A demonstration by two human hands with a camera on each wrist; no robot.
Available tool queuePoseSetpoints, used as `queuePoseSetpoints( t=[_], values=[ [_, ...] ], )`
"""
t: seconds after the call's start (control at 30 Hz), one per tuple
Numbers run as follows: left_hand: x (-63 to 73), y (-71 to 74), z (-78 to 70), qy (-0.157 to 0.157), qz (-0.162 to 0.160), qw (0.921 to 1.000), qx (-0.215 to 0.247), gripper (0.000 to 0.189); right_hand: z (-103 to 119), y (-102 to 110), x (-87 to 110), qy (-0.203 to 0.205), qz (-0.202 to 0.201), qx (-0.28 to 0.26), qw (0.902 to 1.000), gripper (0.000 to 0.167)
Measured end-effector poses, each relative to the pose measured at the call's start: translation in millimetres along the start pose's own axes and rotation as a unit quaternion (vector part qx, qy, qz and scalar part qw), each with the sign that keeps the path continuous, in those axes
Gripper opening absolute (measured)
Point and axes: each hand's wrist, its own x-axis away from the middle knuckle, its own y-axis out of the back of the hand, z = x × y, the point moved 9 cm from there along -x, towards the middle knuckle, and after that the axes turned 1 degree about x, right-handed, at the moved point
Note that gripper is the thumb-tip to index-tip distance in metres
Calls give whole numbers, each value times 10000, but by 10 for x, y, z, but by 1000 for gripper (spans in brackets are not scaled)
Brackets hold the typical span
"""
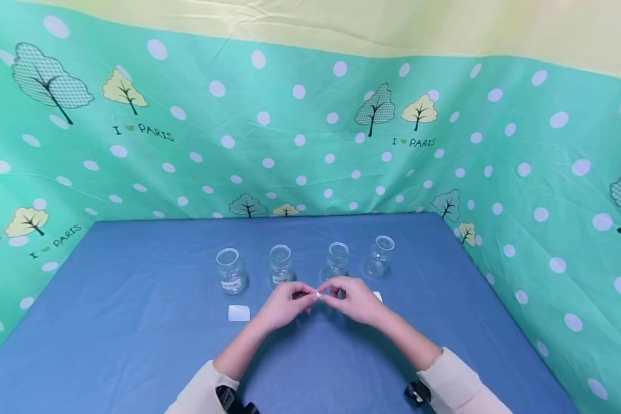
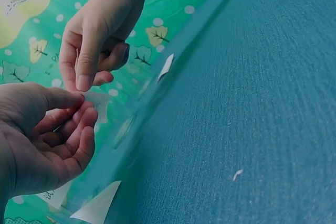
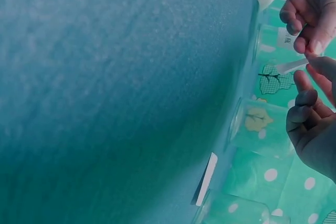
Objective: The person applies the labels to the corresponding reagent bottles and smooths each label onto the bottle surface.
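Observation:
A small white sticker label (image 1: 318,294) is between my two hands above the table; the left wrist view shows its pale face (image 2: 98,106), and the right wrist view shows it nearly edge-on (image 3: 292,66). My left hand (image 1: 283,305) pinches it between thumb and forefinger. From the other side, my right hand (image 1: 359,300) also pinches it at the edge, fingertips close to the left ones. Just beyond the hands stand a glass jar (image 1: 281,263) with a printed label and a jar (image 1: 337,256) whose lower part is partly hidden by the right hand.
A labelled jar (image 1: 231,270) stands at the left, another jar (image 1: 379,257) at the far right. White paper pieces lie at the left (image 1: 238,313) and beside the right hand (image 1: 377,296). A tiny white scrap (image 2: 238,174) rests on the blue tablecloth (image 1: 134,322).

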Motion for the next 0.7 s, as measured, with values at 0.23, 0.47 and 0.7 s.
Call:
queuePoseSetpoints(
  t=[0.23, 0.47, 0.7],
  values=[
    [-13, 3, 30, 250, -92, 9996, 30, 18, -28, -4, -6, -117, -85, -196, 9997, 13],
    [-24, 14, 34, 327, -206, 9992, 65, 18, -44, 10, -5, -232, -200, -311, 9990, 13],
    [-15, 18, 19, 214, -262, 9994, 52, 16, -69, 16, -7, -345, -234, -400, 9983, 13]
  ],
)
